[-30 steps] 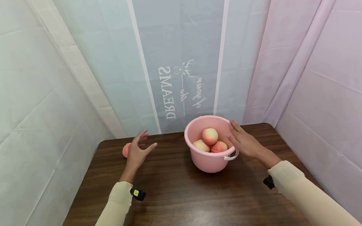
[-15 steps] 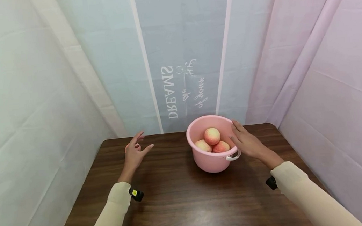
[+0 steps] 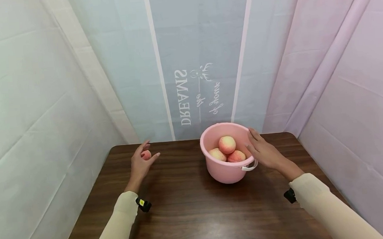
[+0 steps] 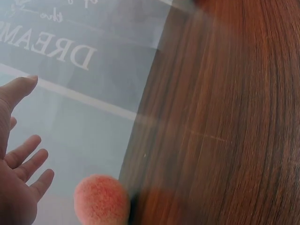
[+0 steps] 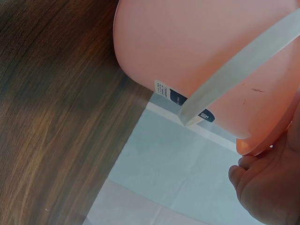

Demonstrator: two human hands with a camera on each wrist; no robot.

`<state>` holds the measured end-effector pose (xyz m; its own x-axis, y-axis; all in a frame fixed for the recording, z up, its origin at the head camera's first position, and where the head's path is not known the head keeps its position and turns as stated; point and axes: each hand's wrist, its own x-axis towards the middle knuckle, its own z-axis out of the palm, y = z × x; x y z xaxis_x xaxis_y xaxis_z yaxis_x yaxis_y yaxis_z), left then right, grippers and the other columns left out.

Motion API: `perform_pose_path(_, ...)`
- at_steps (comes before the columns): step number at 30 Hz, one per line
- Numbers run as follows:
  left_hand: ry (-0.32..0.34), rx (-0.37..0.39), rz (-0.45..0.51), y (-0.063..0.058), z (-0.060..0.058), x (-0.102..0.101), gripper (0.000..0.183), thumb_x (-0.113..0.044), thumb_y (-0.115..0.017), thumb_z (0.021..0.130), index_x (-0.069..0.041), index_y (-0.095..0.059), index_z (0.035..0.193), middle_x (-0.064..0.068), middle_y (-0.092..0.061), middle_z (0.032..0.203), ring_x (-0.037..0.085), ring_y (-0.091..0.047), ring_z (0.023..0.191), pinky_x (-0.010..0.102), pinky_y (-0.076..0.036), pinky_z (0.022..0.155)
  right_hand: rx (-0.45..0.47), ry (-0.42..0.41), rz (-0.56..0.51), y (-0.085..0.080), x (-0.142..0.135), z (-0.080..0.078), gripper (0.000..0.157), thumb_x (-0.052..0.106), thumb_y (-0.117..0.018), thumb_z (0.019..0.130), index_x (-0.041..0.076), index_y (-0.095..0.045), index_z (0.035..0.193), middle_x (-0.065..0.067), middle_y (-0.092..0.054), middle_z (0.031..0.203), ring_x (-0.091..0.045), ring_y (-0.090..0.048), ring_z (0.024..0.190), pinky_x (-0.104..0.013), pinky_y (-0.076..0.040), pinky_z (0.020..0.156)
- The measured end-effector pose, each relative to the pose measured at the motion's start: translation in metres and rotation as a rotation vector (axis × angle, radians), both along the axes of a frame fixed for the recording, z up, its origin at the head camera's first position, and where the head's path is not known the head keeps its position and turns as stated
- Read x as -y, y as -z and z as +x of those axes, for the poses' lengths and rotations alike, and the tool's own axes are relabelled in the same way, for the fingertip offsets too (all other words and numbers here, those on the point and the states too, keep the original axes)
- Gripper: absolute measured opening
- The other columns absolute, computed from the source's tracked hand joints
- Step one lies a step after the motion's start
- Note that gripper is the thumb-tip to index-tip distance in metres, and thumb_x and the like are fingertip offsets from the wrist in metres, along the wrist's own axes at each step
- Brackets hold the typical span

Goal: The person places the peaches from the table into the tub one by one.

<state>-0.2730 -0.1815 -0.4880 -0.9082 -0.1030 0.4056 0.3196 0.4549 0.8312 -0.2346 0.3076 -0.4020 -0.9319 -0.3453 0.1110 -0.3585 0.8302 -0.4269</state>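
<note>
At the table's far left, my left hand point(image 3: 139, 164) has its fingers and thumb spread apart. A peach point(image 3: 146, 155) shows between fingers and thumb in the head view; in the left wrist view the fuzzy pink peach point(image 4: 101, 200) lies beyond the fingertips, with a gap. My right hand point(image 3: 263, 151) holds the right rim of a pink bucket point(image 3: 226, 172), thumb on the inner side and fingers along the outside. Three more peaches point(image 3: 227, 145) are piled in it. In the right wrist view the right hand point(image 5: 272, 187) is at the bucket's lip, partly out of frame.
The bucket's white handle point(image 3: 249, 166) hangs down on its near right side. The dark wooden table point(image 3: 191, 215) ends at a hanging cloth point(image 3: 202, 41) with mirrored lettering. Pale cloth walls point(image 3: 30, 145) stand at both sides.
The head view has turned slightly left, shifting the scene right. My left hand has moved slightly left relative to the peach, which now shows between fingers and thumb. The right hand stays at the bucket.
</note>
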Motion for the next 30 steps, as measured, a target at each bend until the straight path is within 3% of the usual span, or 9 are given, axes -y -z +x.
perform_pose_path(23, -0.135, -0.016, 0.081, 0.021, -0.007, 0.022, 0.072, -0.010, -0.088, 0.080, -0.009, -0.056, 0.144, 0.022, -0.056, 0.138, 0.039, -0.051, 0.130, 0.058, -0.039, 0.109, 0.014, 0.007, 0.010, 0.005, -0.003, -0.004, 0.066, 0.036, -0.034, 0.111, -0.006, -0.015, 0.158, -0.020, -0.003, 0.169, -0.045, -0.010, 0.152, -0.064, -0.025, 0.115)
perform_pose_path(30, -0.183, -0.007, 0.085, 0.028, -0.012, 0.029, 0.072, -0.003, -0.086, 0.080, -0.008, -0.055, 0.144, 0.022, -0.055, 0.136, 0.044, -0.049, 0.130, 0.060, -0.039, 0.108, 0.006, 0.001, 0.021, 0.005, -0.004, -0.005, 0.067, 0.037, -0.034, 0.111, -0.006, -0.015, 0.159, -0.021, -0.004, 0.168, -0.045, -0.010, 0.152, -0.064, -0.025, 0.115)
